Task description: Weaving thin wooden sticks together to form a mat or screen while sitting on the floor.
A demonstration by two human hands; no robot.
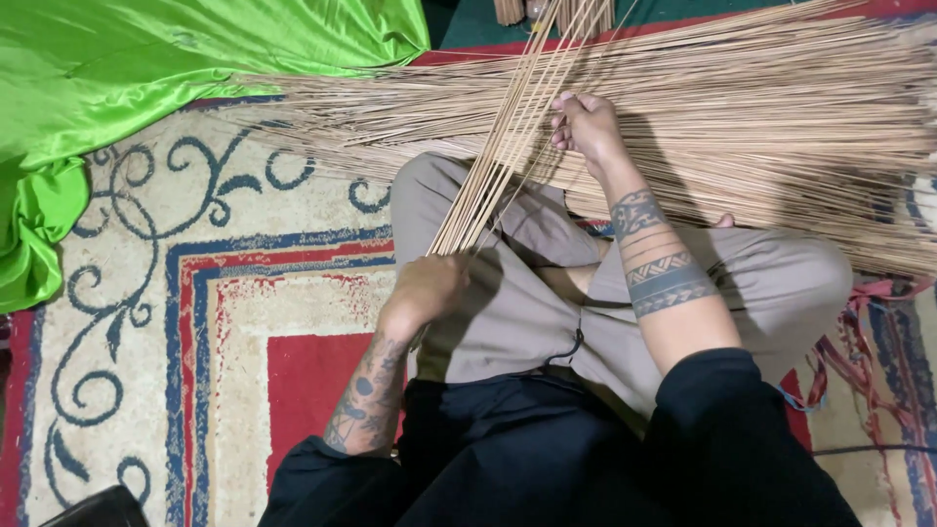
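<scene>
I sit cross-legged on a patterned rug. My left hand is closed around the lower ends of a thin bundle of long tan sticks that slants up and away over my knee. My right hand reaches forward with its fingers curled among the sticks, where the bundle crosses a large pile of the same thin sticks. That pile lies sideways across the floor in front of my legs. Whether the right hand pinches a stick or only touches the pile is unclear.
A bright green cloth is bunched at the upper left. Red string or ribbon lies on the rug at the right, by my knee. More stick bundles show at the top edge. A dark object sits at the bottom left corner.
</scene>
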